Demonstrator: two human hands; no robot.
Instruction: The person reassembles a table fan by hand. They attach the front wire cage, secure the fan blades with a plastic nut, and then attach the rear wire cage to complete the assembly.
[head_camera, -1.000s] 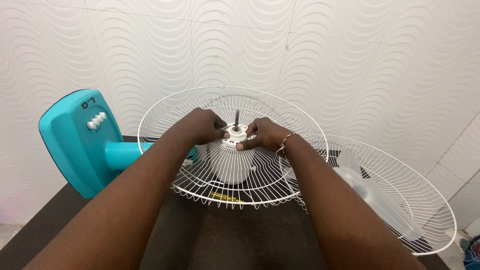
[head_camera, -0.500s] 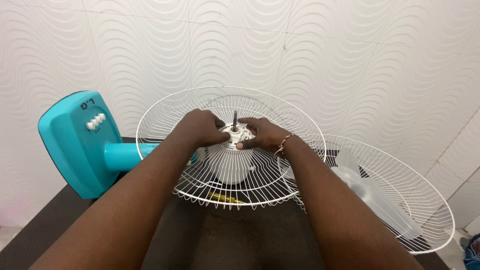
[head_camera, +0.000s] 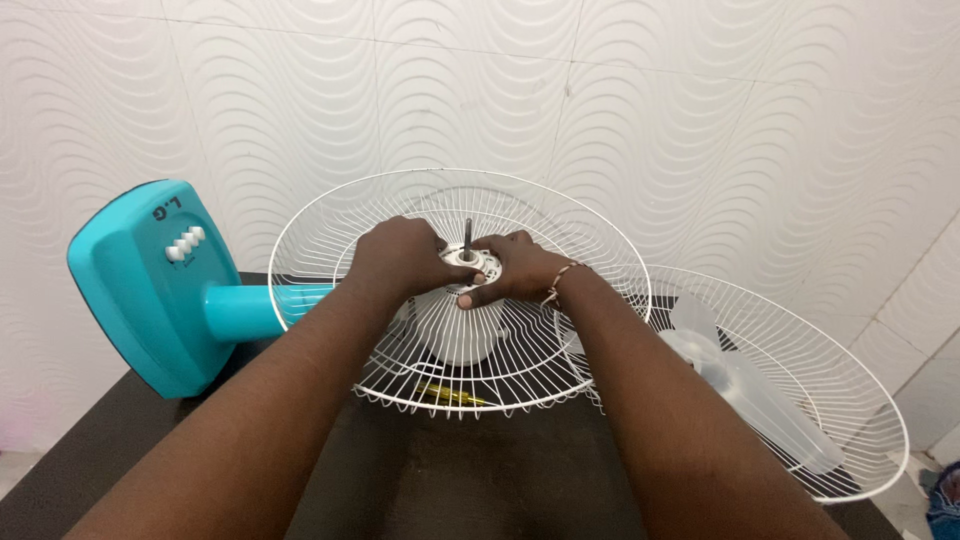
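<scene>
Hands at the hub: left hand (head_camera: 400, 258) and right hand (head_camera: 515, 270) both pinch the white ring (head_camera: 470, 268) around the shaft (head_camera: 467, 232), at the centre of the wire guard (head_camera: 330, 225) over the motor. Ring looks mid-turn (seating unclear); next needs steady twisting. Teal base (head_camera: 140, 285), small raised marking and white buttons, lies left.

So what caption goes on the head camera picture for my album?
Left hand and right hand grip the white hub ring at a wire fan guard's centre.
</scene>
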